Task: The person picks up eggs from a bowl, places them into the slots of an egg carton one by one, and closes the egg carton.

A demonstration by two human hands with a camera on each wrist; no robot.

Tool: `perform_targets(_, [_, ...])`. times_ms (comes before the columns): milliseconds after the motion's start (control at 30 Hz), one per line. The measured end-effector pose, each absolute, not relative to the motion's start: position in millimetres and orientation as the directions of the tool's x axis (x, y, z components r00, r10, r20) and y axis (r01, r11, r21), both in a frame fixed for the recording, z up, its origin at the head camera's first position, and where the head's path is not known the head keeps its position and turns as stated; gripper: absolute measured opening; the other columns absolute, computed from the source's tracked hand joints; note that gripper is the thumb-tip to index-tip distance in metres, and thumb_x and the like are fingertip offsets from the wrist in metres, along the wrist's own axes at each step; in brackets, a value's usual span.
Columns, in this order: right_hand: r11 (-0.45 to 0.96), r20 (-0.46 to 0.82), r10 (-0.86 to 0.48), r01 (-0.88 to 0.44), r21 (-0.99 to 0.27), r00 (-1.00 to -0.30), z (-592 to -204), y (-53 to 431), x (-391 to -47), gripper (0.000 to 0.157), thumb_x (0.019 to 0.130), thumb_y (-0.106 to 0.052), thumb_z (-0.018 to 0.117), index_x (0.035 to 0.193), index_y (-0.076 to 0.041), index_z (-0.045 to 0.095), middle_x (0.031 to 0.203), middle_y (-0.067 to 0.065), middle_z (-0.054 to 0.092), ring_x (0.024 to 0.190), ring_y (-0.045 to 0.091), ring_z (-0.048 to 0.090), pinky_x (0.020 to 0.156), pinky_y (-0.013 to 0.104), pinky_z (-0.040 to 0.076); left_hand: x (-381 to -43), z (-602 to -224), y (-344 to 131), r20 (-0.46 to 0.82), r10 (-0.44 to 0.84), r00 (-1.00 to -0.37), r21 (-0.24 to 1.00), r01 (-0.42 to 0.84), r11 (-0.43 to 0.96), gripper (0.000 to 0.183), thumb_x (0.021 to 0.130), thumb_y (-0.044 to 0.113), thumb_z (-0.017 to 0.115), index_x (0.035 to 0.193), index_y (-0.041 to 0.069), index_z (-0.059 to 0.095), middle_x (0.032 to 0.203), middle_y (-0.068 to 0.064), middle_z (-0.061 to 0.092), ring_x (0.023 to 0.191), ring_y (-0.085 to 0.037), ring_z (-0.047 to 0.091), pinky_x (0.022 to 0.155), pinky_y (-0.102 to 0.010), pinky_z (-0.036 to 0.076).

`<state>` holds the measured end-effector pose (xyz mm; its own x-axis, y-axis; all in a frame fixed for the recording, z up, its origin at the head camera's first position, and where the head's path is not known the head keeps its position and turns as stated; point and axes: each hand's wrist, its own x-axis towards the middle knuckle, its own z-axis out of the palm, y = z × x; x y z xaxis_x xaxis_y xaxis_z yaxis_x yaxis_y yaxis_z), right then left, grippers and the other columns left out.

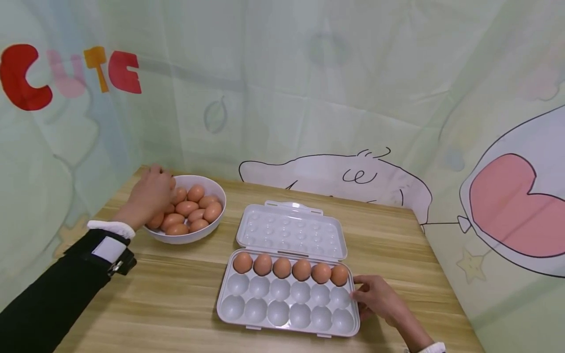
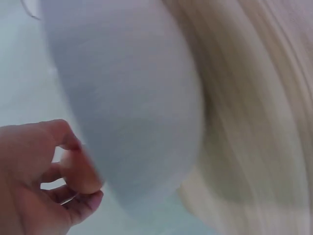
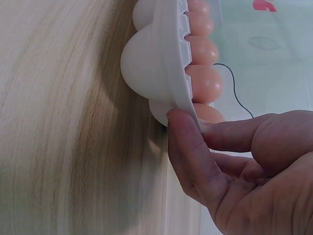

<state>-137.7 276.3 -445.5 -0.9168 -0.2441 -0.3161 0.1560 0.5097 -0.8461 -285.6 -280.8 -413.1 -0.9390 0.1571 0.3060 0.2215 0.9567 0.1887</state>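
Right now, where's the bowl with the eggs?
In the head view, the white bowl stands on the table's left side, the left hand at the bowl's left edge and the open egg carton to its right.

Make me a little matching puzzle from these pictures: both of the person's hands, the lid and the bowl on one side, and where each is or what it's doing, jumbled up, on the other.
Column one
1. Left hand
2. Right hand
3. Lid
4. White bowl

Column two
A. Stands to the left of the egg carton, with a heap of brown eggs in it
B. Pinches the carton's right-hand edge
C. Lies folded open, behind the cups
D. Grips a single egg beside the bowl's rim

Right pairs: 1-D, 2-B, 3-C, 4-A
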Motion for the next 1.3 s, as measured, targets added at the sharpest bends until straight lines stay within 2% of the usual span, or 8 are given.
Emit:
perform_targets(67, [0.514,-0.319,-0.237,0.16,-0.843,-0.917,-445.2,276.0,-137.5,0.044,0.094,0.01,0.062,0.134,0.023,0.048,0.084,0.011,0.066,0.067,0.021,0.067,0.058,0.041,0.06,-282.9,-405.3,-277.1,0.339,0.12,-0.933,0.283,0.223,0.933,0.024,0.093,0.01,0.065,0.1,-0.013,0.062,0.103,-0.034,0.056,0.102,-0.051,0.049,0.087,-0.062,0.045])
perform_targets(233, [0.509,-0.313,-0.248,0.152,-0.847,-0.917,-447.1,276.8,-138.3,0.044,0.095,0.01,0.061,0.134,0.023,0.047,0.083,0.011,0.066,0.067,0.021,0.067,0.057,0.041,0.06,-267.4,-376.5,-260.0,0.282,0.014,-0.959,0.549,0.173,0.818,0.051,0.094,0.021,0.054,0.133,-0.01,0.051,0.128,-0.033,0.052,0.116,-0.05,0.049,0.097,-0.064,0.042])
perform_targets(400, [0.502,-0.313,-0.257,0.15,-0.852,-0.914,-448.7,277.9,-137.6,0.044,0.095,0.009,0.061,0.134,0.023,0.046,0.083,0.011,0.066,0.067,0.021,0.067,0.057,0.041,0.06,-242.1,-355.4,-238.9,0.217,0.054,-0.975,0.699,0.193,0.689,0.062,0.099,0.03,0.054,0.151,-0.002,0.041,0.145,-0.027,0.05,0.128,-0.044,0.049,0.103,-0.06,0.041])
perform_targets(500, [0.501,-0.311,-0.257,0.149,-0.853,-0.915,-448.2,277.6,-136.7,0.045,0.095,0.009,0.061,0.134,0.023,0.047,0.083,0.011,0.066,0.067,0.021,0.067,0.057,0.041,0.06,-227.0,-347.3,-225.2,0.184,0.101,-0.978,0.756,0.206,0.621,0.063,0.101,0.031,0.055,0.154,0.0,0.041,0.147,-0.026,0.05,0.13,-0.041,0.051,0.105,-0.057,0.042])
perform_targets(633, [0.516,-0.325,-0.234,0.166,-0.84,-0.916,-445.9,276.0,-136.3,0.045,0.094,0.01,0.062,0.135,0.022,0.048,0.084,0.011,0.066,0.068,0.021,0.067,0.058,0.041,0.06,-209.1,-341.8,-207.7,0.149,0.147,-0.978,0.784,0.208,0.585,0.057,0.1,0.028,0.057,0.15,0.0,0.048,0.144,-0.024,0.054,0.128,-0.039,0.055,0.104,-0.052,0.045])
perform_targets(833, [0.54,-0.33,-0.206,0.175,-0.824,-0.921,-443.3,274.6,-139.5,0.044,0.094,0.011,0.063,0.135,0.02,0.051,0.085,0.012,0.066,0.068,0.024,0.069,0.059,0.043,0.061,-184.2,-349.6,-181.5,0.204,0.211,-0.956,0.787,0.288,0.546,0.041,0.094,0.02,0.071,0.13,0.002,0.061,0.125,-0.015,0.064,0.111,-0.028,0.063,0.097,-0.043,0.05])
perform_targets(1033, [0.514,-0.309,-0.229,0.154,-0.844,-0.923,-445.5,276.6,-140.5,0.044,0.095,0.009,0.062,0.135,0.022,0.049,0.086,0.013,0.066,0.069,0.023,0.068,0.058,0.044,0.061,-168.0,-382.0,-161.5,0.232,0.321,-0.918,0.803,0.367,0.469,0.037,0.087,0.012,0.081,0.116,-0.001,0.063,0.111,-0.007,0.067,0.102,-0.023,0.067,0.09,-0.038,0.056])
perform_targets(1300, [0.511,-0.313,-0.233,0.158,-0.845,-0.92,-447.3,276.6,-139.1,0.043,0.095,0.008,0.062,0.135,0.021,0.05,0.085,0.013,0.065,0.067,0.022,0.068,0.057,0.042,0.06,-150.4,-424.2,-147.5,0.252,0.43,-0.867,0.719,0.465,0.516,0.037,0.081,0.012,0.087,0.111,0.005,0.067,0.103,0.002,0.067,0.093,-0.015,0.063,0.082,-0.038,0.057])
